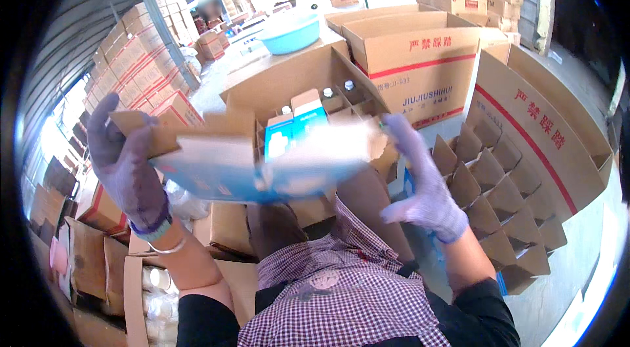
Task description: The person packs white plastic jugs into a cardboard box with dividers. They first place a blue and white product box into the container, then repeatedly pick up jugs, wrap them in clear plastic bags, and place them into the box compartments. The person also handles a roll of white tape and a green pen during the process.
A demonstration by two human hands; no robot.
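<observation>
My left hand (pixel 131 170), in a pale purple knit glove, grips the brown cardboard flap of a blue and white carton (pixel 216 173). The carton is blurred by motion and stretches across in front of me above my lap. Beside its right end, my gloved right hand (pixel 426 193) is open, thumb and fingers apart; whether the fingertips touch the carton I cannot tell. Behind the carton stands an open shipping box (pixel 252 87) with dividers. Inside it are blue and white cartons (pixel 308 117) and several white-capped bottles (pixel 348 86).
To the right stands a cardboard divider grid (pixel 489 179), near large open boxes (pixel 420 51). A blue basin (pixel 289 35) rests on a table at the back. At lower left, a box (pixel 134 281) holds wrapped white bottles (pixel 161 307). Stacked boxes (pixel 134 58) rise at far left.
</observation>
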